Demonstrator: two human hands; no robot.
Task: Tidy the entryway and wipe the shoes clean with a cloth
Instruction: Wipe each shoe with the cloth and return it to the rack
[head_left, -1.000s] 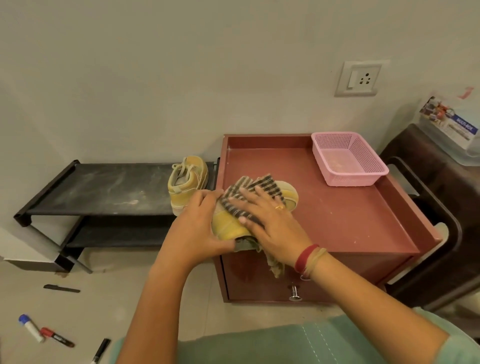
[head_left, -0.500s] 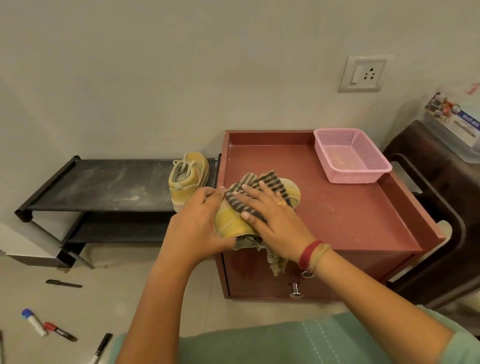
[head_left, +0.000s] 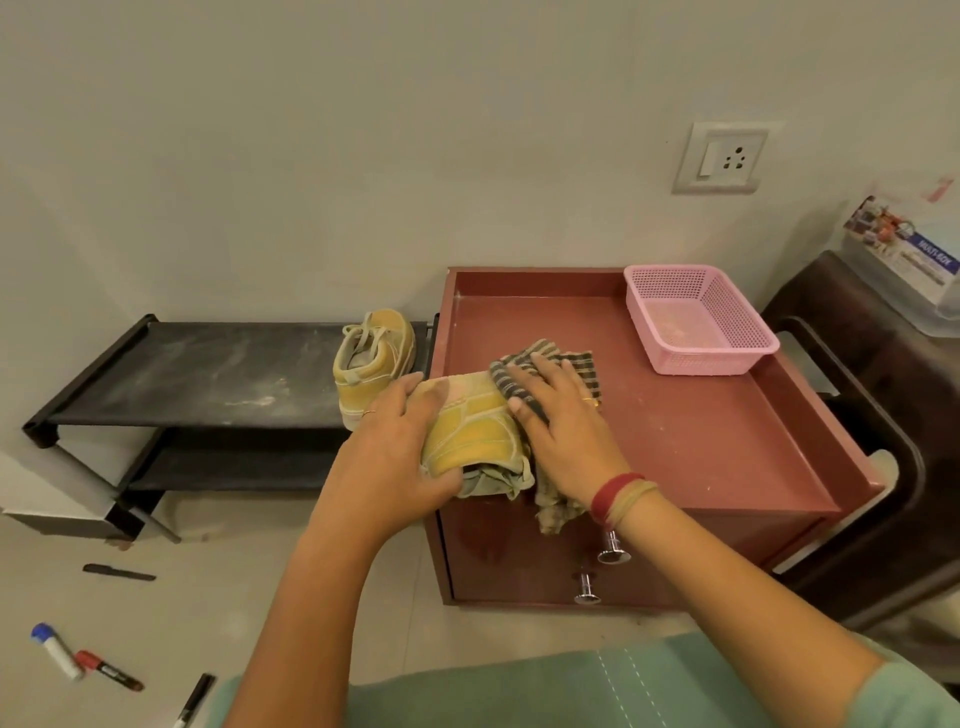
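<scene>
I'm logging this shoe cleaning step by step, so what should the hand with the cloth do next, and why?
Probably draw the striped cloth back along the yellow shoe toward its heel. The right hand presses the cloth flat on the toe end, the rest of the upper lies uncovered, and the left hand grips the shoe on the red cabinet.

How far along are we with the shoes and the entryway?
Done: one yellow shoe stands on the rack; whether wiped, I cannot tell. In hand: left hand grips the second shoe on the cabinet, right hand presses the cloth on it. Left: markers lie on the floor.
</scene>
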